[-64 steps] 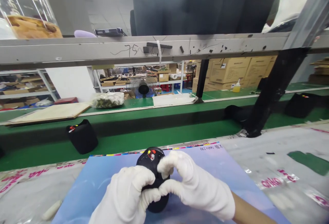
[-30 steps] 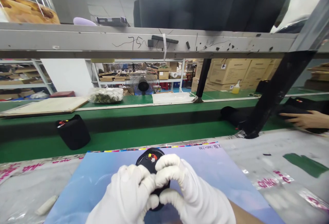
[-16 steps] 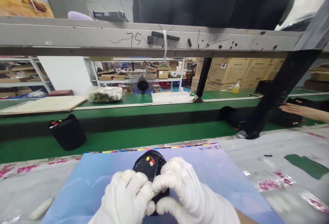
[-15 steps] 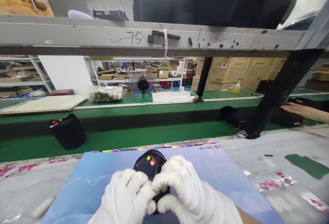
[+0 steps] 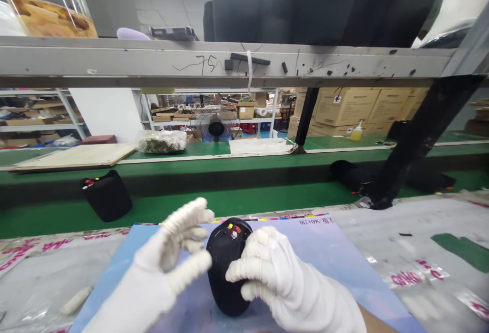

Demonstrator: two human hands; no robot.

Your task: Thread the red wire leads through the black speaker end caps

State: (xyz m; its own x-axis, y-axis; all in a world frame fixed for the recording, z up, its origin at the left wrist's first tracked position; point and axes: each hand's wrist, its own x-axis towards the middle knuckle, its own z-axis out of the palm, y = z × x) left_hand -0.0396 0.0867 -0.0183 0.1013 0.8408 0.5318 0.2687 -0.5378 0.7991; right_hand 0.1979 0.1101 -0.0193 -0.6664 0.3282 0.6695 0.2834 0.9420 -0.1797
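A black oval object (image 5: 226,267) with a cloth-like surface sits on a blue printed sheet (image 5: 324,267) in front of me. Small red, yellow and white connectors (image 5: 234,230) show at its top end. My right hand (image 5: 263,272), in a white glove, has its fingers curled against the right side of the object, gripping it there. To the left, my left hand (image 5: 179,251), also gloved in white, is raised with fingers spread and holds nothing. Its thumb tip comes close to the object's left side; whether they touch I cannot tell.
Another black piece (image 5: 107,196) stands on the green conveyor belt (image 5: 183,195) at left, with more black pieces (image 5: 349,174) at right. A dark slanted post (image 5: 424,144) and a grey crossbeam (image 5: 153,63) frame the bench. A white finger-shaped piece (image 5: 76,300) lies left of the sheet.
My left hand has let go of the black object, lifted to the left and spread its fingers. My right hand stays at the object's right side. A co-worker's hand at far right is gone from view.
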